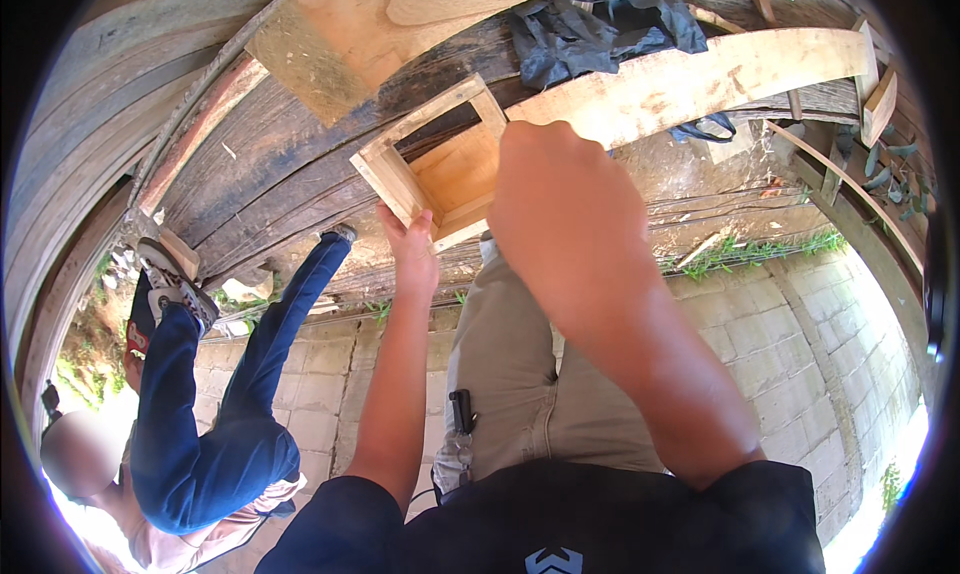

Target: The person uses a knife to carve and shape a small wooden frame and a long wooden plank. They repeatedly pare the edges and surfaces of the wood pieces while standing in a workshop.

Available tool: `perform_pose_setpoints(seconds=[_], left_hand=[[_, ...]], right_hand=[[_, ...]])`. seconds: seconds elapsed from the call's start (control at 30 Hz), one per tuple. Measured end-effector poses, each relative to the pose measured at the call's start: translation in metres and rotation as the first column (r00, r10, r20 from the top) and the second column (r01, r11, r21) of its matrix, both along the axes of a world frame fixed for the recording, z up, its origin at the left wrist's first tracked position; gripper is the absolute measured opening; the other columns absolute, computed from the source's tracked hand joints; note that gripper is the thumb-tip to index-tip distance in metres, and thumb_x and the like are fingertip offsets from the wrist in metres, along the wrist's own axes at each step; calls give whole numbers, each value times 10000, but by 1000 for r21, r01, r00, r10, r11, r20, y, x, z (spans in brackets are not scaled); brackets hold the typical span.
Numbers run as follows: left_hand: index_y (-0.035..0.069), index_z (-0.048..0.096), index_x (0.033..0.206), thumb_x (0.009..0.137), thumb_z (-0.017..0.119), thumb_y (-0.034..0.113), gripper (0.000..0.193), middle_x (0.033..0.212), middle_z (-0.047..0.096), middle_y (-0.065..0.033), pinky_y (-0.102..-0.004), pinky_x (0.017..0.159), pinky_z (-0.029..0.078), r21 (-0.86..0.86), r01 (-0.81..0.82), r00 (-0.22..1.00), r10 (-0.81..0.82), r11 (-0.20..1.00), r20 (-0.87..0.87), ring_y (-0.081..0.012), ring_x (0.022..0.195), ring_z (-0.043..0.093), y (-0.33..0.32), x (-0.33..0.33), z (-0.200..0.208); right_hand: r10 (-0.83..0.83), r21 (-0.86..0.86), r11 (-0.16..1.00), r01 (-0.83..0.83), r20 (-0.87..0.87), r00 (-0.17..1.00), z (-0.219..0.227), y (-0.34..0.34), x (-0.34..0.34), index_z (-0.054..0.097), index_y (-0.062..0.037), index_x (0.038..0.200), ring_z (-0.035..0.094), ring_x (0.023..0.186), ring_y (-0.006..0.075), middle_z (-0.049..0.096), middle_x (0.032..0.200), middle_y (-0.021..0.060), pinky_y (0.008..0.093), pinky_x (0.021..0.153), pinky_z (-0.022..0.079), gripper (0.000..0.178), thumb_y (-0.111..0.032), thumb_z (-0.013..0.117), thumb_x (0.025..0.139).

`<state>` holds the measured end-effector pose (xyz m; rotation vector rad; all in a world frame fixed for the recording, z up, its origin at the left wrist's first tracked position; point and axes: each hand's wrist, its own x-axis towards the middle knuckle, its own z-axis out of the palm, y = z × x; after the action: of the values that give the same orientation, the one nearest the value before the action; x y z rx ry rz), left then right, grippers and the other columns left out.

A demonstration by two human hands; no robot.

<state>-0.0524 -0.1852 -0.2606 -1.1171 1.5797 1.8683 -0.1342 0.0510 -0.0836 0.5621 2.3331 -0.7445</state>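
A small open box of pale wood (388,182), with raised sides and a thin panel across part of it, is tilted over the edge of a dark plank bench (300,179). My left hand (412,246) grips its near left corner, thumb on the side piece. Raised close to the camera, my right hand (570,189) is closed into a fist and covers the box's right side. Whatever that fist holds, if anything, is hidden behind it; whether it touches the box I cannot tell.
Behind the box lie a plywood sheet (410,14), a long pale board (690,84) and a black plastic bag (600,34). At the left another person (230,454) in dark blue trousers is close to the bench. Grey paving blocks (790,374) cover the ground.
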Motion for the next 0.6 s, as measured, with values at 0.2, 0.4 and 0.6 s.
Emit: perform_pose_setpoints(seconds=[0.2, 0.4, 0.6], left_hand=[[125, 272, 1492, 838, 601, -24, 747, 1412, 419, -60, -368, 1117, 297, -14, 22, 999, -22, 1000, -42, -193, 1276, 419, 6, -1, 5], [110, 244, 1513, 838, 601, -22, 775, 1438, 392, -72, -375, 1126, 290, -64, 31, 999, -30, 997, 30, -209, 1300, 405, 11, -6, 15], [237, 56, 1620, 772, 697, 220, 1063, 1608, 215, -110, -567, 1131, 195, -99, 168, 985, -163, 981, 51, -292, 1472, 212, 2, -3, 5]], right_hand=[[2, 60, 998, -7, 82, 997, -8, -10, 27, 611, -12, 860, 719, 790, 392, 687, 811, 219, 442, 657, 591, 58, -63, 595, 838], [-15, 86, 996, 7, 88, 996, -19, 5, 48, 568, -20, 842, 728, 742, 353, 686, 768, 204, 421, 611, 596, 71, -74, 614, 834], [-216, -143, 967, 210, -31, 976, -29, 44, 59, 592, -12, 930, 680, 730, 433, 675, 780, 242, 461, 645, 552, 112, -123, 580, 925]])
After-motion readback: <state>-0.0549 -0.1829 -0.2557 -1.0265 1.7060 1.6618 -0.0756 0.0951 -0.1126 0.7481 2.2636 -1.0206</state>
